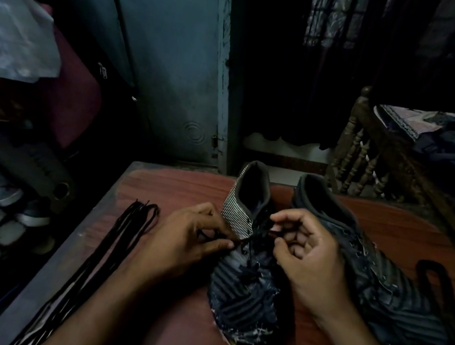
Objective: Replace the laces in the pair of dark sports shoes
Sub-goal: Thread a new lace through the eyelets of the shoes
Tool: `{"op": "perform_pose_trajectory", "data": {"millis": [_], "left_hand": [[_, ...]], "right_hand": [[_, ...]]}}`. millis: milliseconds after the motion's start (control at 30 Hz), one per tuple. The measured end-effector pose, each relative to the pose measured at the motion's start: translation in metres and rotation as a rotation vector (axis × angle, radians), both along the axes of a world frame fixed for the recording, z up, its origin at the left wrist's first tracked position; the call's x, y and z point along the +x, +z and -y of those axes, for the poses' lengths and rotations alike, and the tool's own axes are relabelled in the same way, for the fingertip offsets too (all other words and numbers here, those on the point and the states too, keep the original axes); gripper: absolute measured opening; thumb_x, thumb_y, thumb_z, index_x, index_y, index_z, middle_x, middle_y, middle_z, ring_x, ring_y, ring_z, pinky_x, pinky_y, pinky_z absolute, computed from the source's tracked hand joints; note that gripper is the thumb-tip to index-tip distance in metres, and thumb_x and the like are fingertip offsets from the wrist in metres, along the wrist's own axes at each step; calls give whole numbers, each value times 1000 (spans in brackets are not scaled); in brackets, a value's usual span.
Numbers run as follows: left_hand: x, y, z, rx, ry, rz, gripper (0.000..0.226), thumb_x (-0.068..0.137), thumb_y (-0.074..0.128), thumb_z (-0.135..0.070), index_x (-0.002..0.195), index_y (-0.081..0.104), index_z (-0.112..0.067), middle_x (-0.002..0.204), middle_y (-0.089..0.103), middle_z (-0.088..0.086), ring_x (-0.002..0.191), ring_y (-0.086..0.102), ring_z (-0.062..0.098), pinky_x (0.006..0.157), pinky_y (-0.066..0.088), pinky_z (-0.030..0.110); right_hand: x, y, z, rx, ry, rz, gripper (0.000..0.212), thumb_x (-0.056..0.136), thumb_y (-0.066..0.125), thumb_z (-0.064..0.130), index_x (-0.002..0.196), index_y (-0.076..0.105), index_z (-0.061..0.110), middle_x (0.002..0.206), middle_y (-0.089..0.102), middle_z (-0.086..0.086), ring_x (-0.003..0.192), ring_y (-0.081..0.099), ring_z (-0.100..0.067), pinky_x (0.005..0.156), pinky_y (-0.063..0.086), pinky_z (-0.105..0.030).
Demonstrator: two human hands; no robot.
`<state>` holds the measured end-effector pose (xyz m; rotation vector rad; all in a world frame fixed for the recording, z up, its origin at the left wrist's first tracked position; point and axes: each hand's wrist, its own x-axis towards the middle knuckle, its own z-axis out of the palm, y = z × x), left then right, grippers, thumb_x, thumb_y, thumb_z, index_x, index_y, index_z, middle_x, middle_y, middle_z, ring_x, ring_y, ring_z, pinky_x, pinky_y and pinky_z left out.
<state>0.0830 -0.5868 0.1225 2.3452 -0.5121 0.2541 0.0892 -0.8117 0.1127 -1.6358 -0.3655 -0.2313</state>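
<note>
Hands are working at the lacing of a dark, stripe-patterned sports shoe (245, 290) on a reddish wooden table (187, 189). The left hand (191, 238) is pinching a black lace end (245, 240) at the eyelets, while the right hand (303, 254) is pinching the other strand just across the tongue. Judging by the lace crossing only the upper eyelets, this shoe is partway through, though whether the lace is going in or coming out cannot be told. Beyond the right hand, touching its back, the second dark sports shoe (377, 275) is lying with no lace visible, and a loose black lace (440, 298) is looping past it. Outside the left hand, a bundle of long black laces (118, 244) is waiting along the table's edge. Nothing is blocking either grip; dim light is obscuring the eyelets.
</note>
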Motion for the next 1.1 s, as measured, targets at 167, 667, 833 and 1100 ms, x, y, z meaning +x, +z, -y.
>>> {"op": "perform_pose_trajectory", "data": {"millis": [167,667,833,1100], "left_hand": [[0,-3,3,-100,34,1,5,94,67,-33,94,69,-29,97,58,-12,94,60,11,80,46,21],[-1,-1,13,-382,126,-104,14,104,57,-11,90,58,-16,101,70,-19,93,63,-4,77,47,17],[-1,-4,13,-506,270,-95,16,92,64,-1,80,56,-7,89,75,3,75,64,12,68,48,32],[1,-5,11,-408,425,-6,19,81,71,-11,73,54,-9,68,70,-2,63,68,17,57,51,33]], "right_hand": [[-1,-1,-1,-1,6,0,38,84,63,-16,99,66,19,91,68,3,82,63,-30,69,53,-25],[-1,3,2,-273,-46,136,22,79,68,7,80,66,28,88,63,12,74,62,-12,62,48,-28],[-1,0,3,-332,-40,98,28,78,74,2,78,61,26,88,62,10,74,61,-10,64,47,-26],[-2,0,2,-337,-56,79,26,79,76,4,79,64,27,76,61,6,58,55,-15,53,41,-20]]}}
